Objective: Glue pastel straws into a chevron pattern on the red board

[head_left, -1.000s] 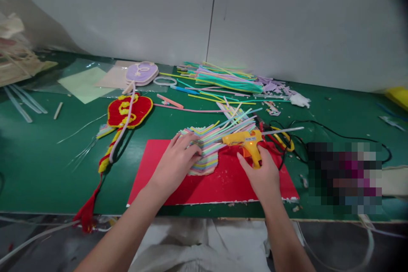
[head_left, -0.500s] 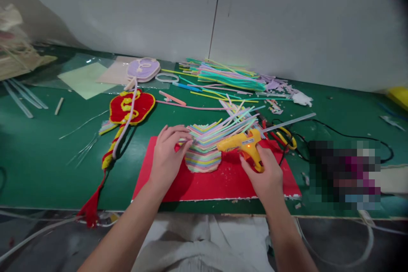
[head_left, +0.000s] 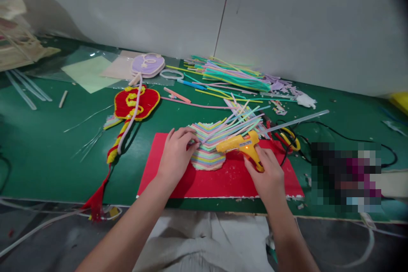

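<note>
A piece made of pastel pipe cleaners (head_left: 208, 163), laid in V-shaped stripes, lies on a red board (head_left: 236, 182). At its left side my left hand (head_left: 178, 151) is closed, thumb and forefinger pinching a pipe cleaner on the piece. My right hand (head_left: 267, 165) grips the handle of a yellow hot glue gun (head_left: 244, 144), whose small orange light is on. The gun's nozzle points left over the striped piece; I cannot tell whether it touches. A long clear glue stick (head_left: 298, 121) sticks out of the gun's back. Loose pipe cleaner ends fan out to the upper right.
Behind lies a heap of pipe cleaners (head_left: 236, 74). A red and yellow fan-shaped ornament (head_left: 149, 104) with a tassel and a purple one (head_left: 148, 66) are on the left. Yellow-handled pliers (head_left: 295, 140) and a black cord (head_left: 350, 131) lie right. A wall (head_left: 287, 29) rises behind.
The view has shifted slightly, so the table items appear a little to the right. My left hand stays at the striped piece, and the glue gun's nozzle is closer over its middle.
</note>
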`<state>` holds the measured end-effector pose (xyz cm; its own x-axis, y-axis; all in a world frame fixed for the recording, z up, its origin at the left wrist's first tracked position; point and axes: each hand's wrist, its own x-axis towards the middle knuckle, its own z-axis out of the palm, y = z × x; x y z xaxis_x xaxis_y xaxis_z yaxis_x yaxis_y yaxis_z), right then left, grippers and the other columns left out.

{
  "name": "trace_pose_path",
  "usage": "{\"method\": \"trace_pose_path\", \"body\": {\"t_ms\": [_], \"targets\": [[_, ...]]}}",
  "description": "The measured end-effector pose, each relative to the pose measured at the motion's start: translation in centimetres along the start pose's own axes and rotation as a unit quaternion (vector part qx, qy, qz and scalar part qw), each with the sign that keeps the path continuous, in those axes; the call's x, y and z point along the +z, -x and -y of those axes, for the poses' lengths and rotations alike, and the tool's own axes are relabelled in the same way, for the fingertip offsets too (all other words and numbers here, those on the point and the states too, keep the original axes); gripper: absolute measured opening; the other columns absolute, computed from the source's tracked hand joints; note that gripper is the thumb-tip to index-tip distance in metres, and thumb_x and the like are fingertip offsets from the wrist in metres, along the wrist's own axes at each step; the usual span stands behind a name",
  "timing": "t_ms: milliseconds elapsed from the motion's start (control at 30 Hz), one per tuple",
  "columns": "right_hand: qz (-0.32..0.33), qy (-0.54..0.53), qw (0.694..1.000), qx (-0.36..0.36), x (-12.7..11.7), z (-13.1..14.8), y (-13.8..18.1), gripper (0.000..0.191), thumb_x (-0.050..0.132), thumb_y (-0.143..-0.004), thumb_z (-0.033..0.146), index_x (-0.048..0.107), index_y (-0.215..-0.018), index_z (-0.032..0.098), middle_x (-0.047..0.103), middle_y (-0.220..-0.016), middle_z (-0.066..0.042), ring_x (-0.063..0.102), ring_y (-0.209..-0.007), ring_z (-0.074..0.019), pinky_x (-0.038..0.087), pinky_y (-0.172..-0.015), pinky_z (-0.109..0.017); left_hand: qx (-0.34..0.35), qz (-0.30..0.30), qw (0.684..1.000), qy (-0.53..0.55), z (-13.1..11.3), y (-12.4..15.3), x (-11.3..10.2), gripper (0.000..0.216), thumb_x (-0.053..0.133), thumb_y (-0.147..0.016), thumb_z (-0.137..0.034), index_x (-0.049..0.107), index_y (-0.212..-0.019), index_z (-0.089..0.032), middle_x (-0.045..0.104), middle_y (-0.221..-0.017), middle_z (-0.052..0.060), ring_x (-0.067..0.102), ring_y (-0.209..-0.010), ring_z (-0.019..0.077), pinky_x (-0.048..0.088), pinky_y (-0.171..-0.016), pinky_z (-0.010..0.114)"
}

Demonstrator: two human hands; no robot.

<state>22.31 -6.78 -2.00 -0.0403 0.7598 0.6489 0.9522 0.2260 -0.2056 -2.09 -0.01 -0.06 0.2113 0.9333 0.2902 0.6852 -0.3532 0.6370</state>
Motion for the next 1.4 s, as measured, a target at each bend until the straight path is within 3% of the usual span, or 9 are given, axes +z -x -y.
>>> {"method": "trace_pose_path", "body": {"t_ms": [567,1400], "targets": [[-0.001,-0.012,1.0,0.008,0.1,-0.13,0.15,0.035,0.057,-0.087,0.022,0.059,-0.121,0.016,0.063,-0.093,-0.01,0.063,-0.085,-0.0207,0.055,-0.079,-0.033,-0.002,0.002,1.0,0.007,0.14,0.04,0.02,0.013,0.063,-0.082,-0.009,0.062,-0.08,-0.022,0.064,-0.108,0.002,0.059,-0.107,0.0203,0.032,-0.107,0.05],[-0.017,0.021,0.995,0.095,-0.14,-0.43,0.5,0.033,0.057,-0.085,0.025,0.063,-0.116,0.015,0.065,-0.093,-0.011,0.063,-0.086,-0.0226,0.054,-0.078,-0.036,-0.006,0.004,1.0,0.006,0.17,0.05,0.03,0.011,0.06,-0.083,-0.013,0.062,-0.08,-0.023,0.064,-0.109,0.003,0.059,-0.107,0.0211,0.031,-0.108,0.051]]}}
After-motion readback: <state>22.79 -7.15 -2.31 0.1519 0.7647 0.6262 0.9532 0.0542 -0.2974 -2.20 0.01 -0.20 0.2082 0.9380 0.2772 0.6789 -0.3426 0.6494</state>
